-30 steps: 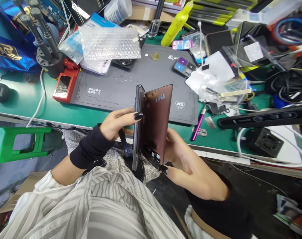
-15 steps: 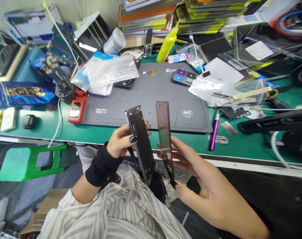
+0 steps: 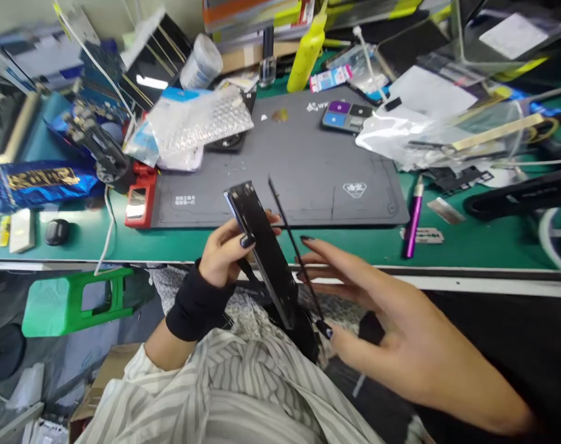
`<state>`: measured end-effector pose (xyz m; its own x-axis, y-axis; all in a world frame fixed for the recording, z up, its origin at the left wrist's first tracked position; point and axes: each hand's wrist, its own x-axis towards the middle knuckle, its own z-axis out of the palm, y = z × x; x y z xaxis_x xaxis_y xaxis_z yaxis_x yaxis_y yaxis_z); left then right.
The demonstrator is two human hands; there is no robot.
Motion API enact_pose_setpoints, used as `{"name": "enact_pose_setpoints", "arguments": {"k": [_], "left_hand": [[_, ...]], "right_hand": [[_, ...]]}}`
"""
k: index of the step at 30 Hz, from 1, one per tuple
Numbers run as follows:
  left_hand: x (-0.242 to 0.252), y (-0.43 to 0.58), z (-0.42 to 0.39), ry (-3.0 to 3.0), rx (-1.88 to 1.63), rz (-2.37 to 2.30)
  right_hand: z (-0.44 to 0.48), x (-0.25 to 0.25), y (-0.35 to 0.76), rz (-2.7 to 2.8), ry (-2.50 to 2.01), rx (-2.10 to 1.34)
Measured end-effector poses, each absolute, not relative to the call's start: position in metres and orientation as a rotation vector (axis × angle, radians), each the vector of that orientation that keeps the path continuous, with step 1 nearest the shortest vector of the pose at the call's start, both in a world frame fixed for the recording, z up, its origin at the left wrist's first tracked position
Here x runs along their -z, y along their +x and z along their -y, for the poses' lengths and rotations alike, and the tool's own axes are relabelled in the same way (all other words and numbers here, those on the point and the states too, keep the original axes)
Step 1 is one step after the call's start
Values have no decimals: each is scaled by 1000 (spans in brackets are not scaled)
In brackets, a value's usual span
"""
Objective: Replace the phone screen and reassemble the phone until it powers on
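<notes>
My left hand [image 3: 221, 254] is closed around a dark phone body [image 3: 264, 250], thumb on its near edge and fingers behind. The phone is tilted, with its dark inner side facing right. To its right, a thin phone panel [image 3: 287, 228] is seen nearly edge-on as a dark slanted line. My right hand [image 3: 382, 314] grips that panel, its thumb at the lower end and its fingers along the right side. A narrow gap separates panel and phone at the top; lower down they come closer, and whether they touch there is hard to see.
A grey work mat [image 3: 299, 166] lies on the green bench [image 3: 206, 243]. Near its right end are a purple pen-like tool [image 3: 414, 219] and a razor blade [image 3: 429, 235]. A red device [image 3: 140, 200] stands at its left end. Bubble wrap [image 3: 206, 123] and a yellow bottle [image 3: 307, 52] sit behind.
The panel in my right hand has turned from showing its brownish face to nearly edge-on, its top tilting left toward the phone. The phone leans further left at its top. The camera view has shifted.
</notes>
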<state>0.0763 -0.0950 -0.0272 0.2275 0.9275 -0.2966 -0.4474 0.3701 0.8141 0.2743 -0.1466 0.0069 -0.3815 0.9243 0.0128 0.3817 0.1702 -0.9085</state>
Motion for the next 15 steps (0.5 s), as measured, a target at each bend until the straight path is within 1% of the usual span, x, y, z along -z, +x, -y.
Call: {"name": "enact_pose_setpoints", "arguments": {"k": [3,6,9,15], "left_hand": [[23,78,93,630,-1050,-843],[23,79,92,635,-1038,-865],[24,82,94,629,-1030,-851],[21,84,95,610,-1039,-838]], "right_hand": [[145,-7,279,1658,-1196,-1367],[145,-6,278,1567,-1190,-1439],[144,-4,273,1579,-1203,-1451],[147,-3,271,1659,-1281,-1365]]}}
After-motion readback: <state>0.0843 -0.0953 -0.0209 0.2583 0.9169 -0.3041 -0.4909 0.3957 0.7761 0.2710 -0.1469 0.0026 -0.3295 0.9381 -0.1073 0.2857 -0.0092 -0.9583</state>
